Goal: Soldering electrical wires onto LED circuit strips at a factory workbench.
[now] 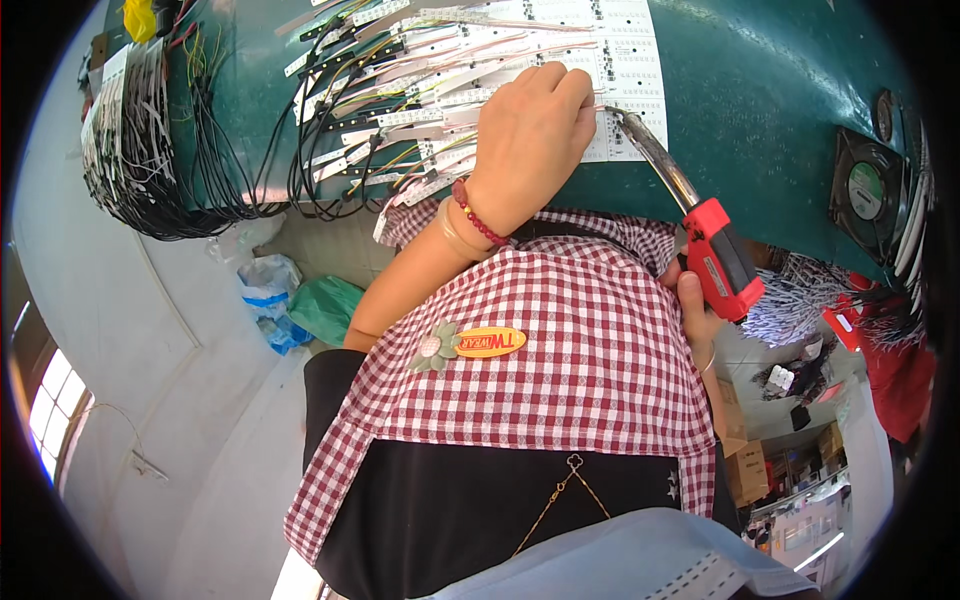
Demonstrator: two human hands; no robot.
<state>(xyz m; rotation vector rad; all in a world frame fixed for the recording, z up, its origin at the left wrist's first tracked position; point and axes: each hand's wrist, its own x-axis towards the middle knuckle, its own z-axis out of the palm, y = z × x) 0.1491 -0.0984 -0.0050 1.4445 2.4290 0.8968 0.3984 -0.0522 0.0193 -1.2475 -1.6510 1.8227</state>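
My left hand point(535, 135) is curled over a sheet of white circuit boards point(630, 65) on the green tabletop, its fingers pinched together. A thin pinkish wire point(601, 107) pokes out beside the fingertips, which are mostly hidden from above. My right hand point(695, 305) is wrapped around the handle of a red and black soldering iron point(722, 258). The iron's metal shaft slants up to the left, its bent tip close to the wire end and the boards. Several white strips with coloured and black wires point(385, 110) lie across the sheet's left part.
Farther left, a bundle of white strips with black cables point(130, 150) hangs over the table edge. A black fan point(866, 190) stands at the right, near hanging grey and white wires point(800, 295). Plastic bags point(270, 285) lie below the table. A checked apron point(540, 370) covers my lap.
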